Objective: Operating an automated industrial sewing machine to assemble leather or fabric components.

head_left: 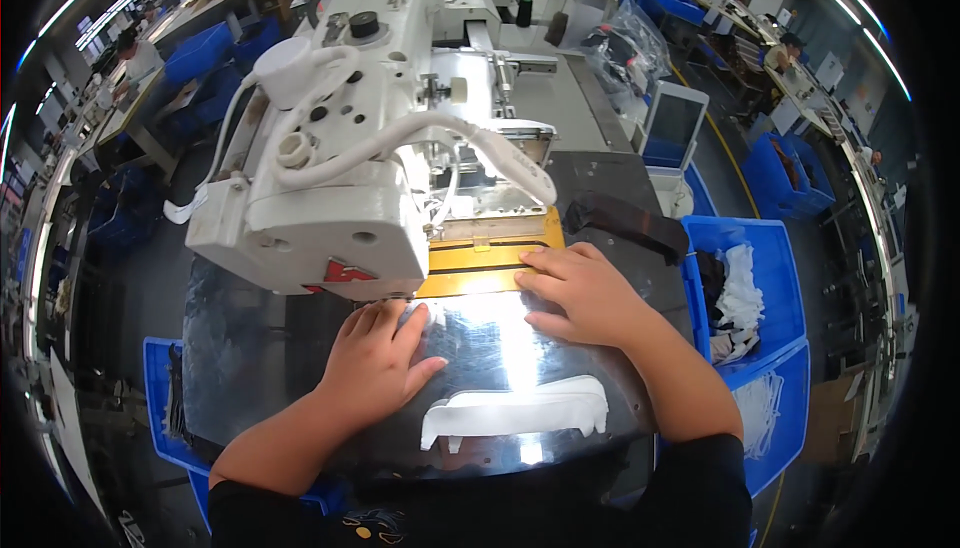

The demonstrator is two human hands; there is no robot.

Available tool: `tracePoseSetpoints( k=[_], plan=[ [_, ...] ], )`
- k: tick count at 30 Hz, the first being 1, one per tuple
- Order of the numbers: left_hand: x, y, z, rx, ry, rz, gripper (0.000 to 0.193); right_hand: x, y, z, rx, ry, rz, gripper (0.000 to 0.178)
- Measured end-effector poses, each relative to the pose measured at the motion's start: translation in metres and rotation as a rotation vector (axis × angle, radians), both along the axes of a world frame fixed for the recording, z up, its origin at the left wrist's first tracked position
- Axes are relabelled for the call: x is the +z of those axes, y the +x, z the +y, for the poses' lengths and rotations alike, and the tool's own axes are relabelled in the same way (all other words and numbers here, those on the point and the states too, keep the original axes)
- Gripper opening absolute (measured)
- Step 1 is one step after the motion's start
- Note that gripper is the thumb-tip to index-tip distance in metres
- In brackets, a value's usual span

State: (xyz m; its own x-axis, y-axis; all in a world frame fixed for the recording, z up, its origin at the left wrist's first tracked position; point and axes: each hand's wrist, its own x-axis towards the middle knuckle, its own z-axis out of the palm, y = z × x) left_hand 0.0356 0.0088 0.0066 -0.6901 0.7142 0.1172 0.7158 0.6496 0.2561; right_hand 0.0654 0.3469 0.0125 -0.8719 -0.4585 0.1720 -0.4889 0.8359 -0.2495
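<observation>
yellow flat plate with dark slots (470, 258): on glossy dark bench (250, 368), at white sewing machine (300, 173) | right hand (590, 293): grip spread, fingertips on plate | left hand (372, 363): thumb apart, cannot tell if grip holds anything | progress, judged: plate positioned; white curved strips (520, 410) apparently unused

Left hand (372, 366) palm down, thumb splayed, right hand (590, 298) farther forward, forearms (680, 373) (both bare) angled inward

Black top (460, 513), short black sleeves (700, 478), bare forearms (285, 438) and fingers (552, 260), small print (372, 528) on front — yellow patch, pale lines
</observation>
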Motion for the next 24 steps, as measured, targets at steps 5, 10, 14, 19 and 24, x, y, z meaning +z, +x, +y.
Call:
tracePoseSetpoints(
  k=[5,10,14,19,24],
  plan=[
    [-0.0054,-0.0025,-0.0019,0.040,0.003,0.113,0.069,0.0048,0.0034,-0.0025,-0.010,-0.010,-0.018,0.045],
    [-0.0047,-0.0031,-0.0003,0.066,0.010,0.110,0.069,0.0025,0.0037,-0.0032,-0.008,-0.011,-0.015,0.046],
    [-0.0054,-0.0036,0.0000,0.079,0.020,0.085,0.068,0.0035,0.0048,-0.0032,-0.013,-0.009,-0.007,0.045],
    [-0.0049,-0.0010,-0.0036,0.090,0.030,0.147,0.069,0.0035,0.0042,-0.0048,-0.004,-0.026,-0.019,0.045],
    [-0.0023,-0.0004,-0.0075,0.150,-0.004,0.133,0.070,0.0012,0.0054,-0.0052,0.010,-0.037,0.004,0.043]
  ],
)
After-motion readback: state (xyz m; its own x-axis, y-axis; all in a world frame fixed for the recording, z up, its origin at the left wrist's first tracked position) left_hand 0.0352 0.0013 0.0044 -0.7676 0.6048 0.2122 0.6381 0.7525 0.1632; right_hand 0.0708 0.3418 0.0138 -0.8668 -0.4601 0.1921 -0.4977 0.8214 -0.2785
